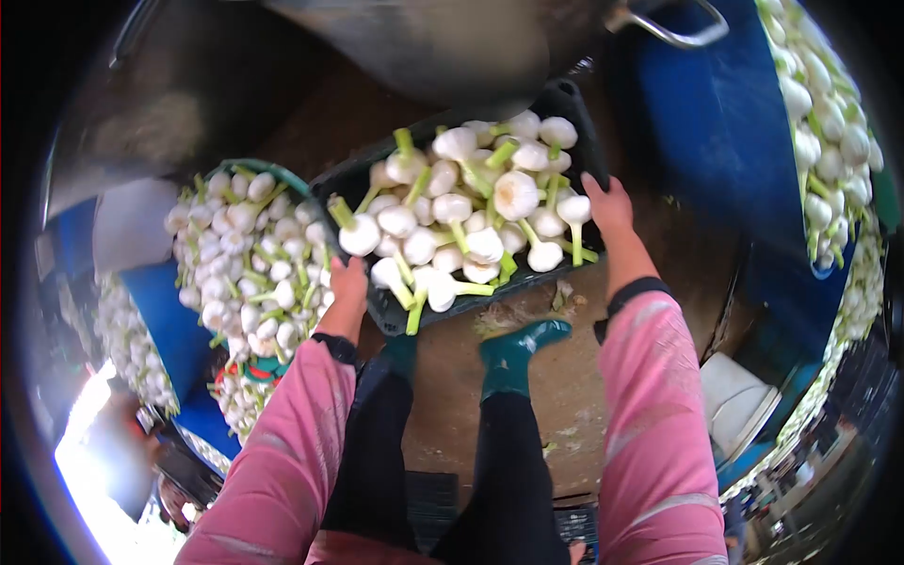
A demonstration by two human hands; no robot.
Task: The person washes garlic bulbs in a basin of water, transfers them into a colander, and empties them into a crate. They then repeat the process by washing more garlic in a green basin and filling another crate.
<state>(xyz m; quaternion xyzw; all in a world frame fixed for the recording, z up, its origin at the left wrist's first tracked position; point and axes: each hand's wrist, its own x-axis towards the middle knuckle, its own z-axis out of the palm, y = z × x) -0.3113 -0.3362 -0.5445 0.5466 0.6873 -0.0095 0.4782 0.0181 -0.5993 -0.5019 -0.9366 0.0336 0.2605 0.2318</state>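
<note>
1. Head view: a dark plastic crate [582, 127], heaped with round white bulbs on cut green stems [516, 195], is out in front of the person, between both hands.
2. The left hand [348, 282] is curled onto the crate's left end, near the close corner; the right hand [610, 202] clasps the right end. Each grip looks closed on the rim, though the fingers underneath are hidden.
3. Bulbs crowd the near edge, and one stem pokes over it; a tilt toward the person could spill some onto the brown floor [452, 377] or the green rubber boot [513, 358].
4. The left end sits right beside a heaped round tub with a green rim [292, 177]; a sideways swing could knock them together.
5. If the crate's weight is unsupported, a slipping hand could drop one end; its underside is out of sight.
</note>
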